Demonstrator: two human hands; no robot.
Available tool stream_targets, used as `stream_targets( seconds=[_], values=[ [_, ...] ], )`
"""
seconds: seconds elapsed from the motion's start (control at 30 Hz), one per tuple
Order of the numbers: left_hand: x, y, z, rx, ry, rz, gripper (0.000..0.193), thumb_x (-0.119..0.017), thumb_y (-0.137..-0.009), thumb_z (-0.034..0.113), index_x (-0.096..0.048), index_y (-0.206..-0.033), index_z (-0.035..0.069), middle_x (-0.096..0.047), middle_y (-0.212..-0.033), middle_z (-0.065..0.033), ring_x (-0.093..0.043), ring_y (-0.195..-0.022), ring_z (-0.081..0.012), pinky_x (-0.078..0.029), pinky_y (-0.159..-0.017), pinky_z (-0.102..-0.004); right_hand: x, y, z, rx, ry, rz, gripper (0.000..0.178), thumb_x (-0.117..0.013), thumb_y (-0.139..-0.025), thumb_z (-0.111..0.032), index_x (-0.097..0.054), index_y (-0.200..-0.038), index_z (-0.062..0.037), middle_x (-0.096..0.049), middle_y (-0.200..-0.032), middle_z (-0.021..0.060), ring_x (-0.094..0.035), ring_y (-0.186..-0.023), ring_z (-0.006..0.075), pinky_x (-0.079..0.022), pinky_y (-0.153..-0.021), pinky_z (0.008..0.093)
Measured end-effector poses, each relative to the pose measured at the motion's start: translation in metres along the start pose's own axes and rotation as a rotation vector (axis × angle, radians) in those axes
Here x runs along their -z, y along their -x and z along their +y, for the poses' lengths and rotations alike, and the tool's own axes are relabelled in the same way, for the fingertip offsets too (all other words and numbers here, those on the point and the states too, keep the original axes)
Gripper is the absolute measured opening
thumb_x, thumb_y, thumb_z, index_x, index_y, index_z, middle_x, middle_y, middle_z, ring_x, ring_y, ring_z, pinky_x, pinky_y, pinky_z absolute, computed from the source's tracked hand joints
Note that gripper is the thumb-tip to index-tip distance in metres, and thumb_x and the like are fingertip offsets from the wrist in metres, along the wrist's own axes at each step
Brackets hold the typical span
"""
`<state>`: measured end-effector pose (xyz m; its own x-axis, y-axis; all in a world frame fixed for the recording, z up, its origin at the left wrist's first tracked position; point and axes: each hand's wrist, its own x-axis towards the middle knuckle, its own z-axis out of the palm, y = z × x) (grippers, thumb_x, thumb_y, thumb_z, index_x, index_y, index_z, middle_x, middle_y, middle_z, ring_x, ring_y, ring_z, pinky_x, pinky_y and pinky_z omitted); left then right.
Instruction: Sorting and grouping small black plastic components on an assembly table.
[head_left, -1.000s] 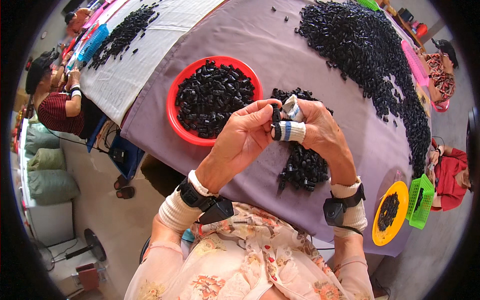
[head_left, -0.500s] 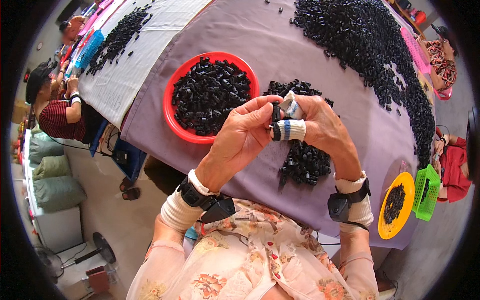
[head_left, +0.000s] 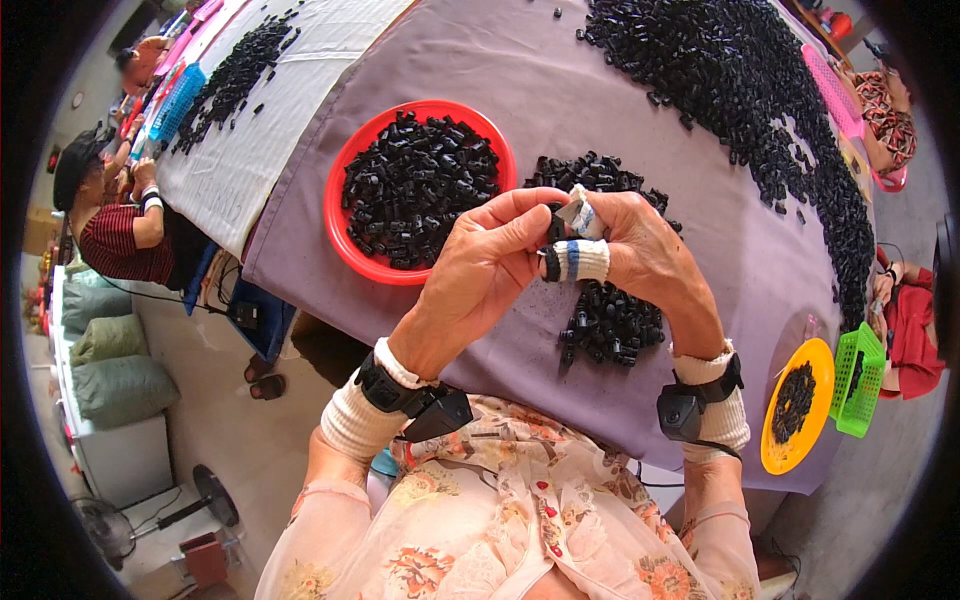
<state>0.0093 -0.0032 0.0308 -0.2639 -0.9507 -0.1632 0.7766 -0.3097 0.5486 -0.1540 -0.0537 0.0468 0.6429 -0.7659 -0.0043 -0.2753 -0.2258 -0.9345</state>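
Observation:
Over the table, my left hand pinches a small black plastic part between thumb and fingers. My right hand meets it from the other side, its cloth-wrapped thumb and finger closed on the same part. Its far end is hidden by the fingers. Beneath and beyond my hands lies a loose pile of similar black parts. To the left stands a red round basin filled with more of them.
A large heap of black parts spreads along the far right. At the right edge are a yellow plate with small black pieces and a green basket. Co-workers sit at left and right, one in a striped shirt.
Both hands stay pressed together at the black part, which looks slightly more tilted and more covered by the fingers. The whole view has shifted a little.

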Motion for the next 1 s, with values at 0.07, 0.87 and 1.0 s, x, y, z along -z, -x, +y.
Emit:
stream_targets(
  seconds=[0.07,0.87,1.0],
  values=[
    [0.0008,0.0005,-0.0001,-0.007,-0.039,-0.012,0.021,-0.052,-0.089,0.009,-0.056,-0.107,-0.002,-0.062,-0.095,-0.0080,-0.060,-0.082,-0.0118,-0.050,-0.073,-0.0274,0.0001,0.0006,-0.0019,-0.002,0.002,0.003,0.036,-0.071,-0.068,-0.033,-0.056,-0.074,-0.0014,-0.046,-0.055,0.0005,-0.040,-0.053,0.0102,-0.036,-0.050,0.0280],
    [-0.0022,0.0009,-0.0011,0.018,0.004,-0.019,0.021,-0.053,-0.089,0.008,-0.056,-0.106,-0.002,-0.062,-0.092,-0.0087,-0.061,-0.082,-0.0127,-0.051,-0.075,-0.0270,0.0008,0.0043,0.0039,0.046,-0.010,0.067,0.037,-0.072,-0.068,-0.035,-0.054,-0.071,-0.0029,-0.047,-0.055,0.0014,-0.040,-0.051,0.0105,-0.036,-0.048,0.0281],
    [-0.0017,-0.0001,-0.0026,0.020,0.001,-0.007,0.021,-0.052,-0.089,0.008,-0.056,-0.106,-0.002,-0.062,-0.092,-0.0089,-0.061,-0.082,-0.0126,-0.051,-0.075,-0.0270,0.0004,0.0048,0.0047,0.042,-0.013,0.057,0.038,-0.072,-0.068,-0.036,-0.054,-0.071,-0.0027,-0.046,-0.053,0.0017,-0.041,-0.051,0.0106,-0.036,-0.048,0.0283]
  ],
)
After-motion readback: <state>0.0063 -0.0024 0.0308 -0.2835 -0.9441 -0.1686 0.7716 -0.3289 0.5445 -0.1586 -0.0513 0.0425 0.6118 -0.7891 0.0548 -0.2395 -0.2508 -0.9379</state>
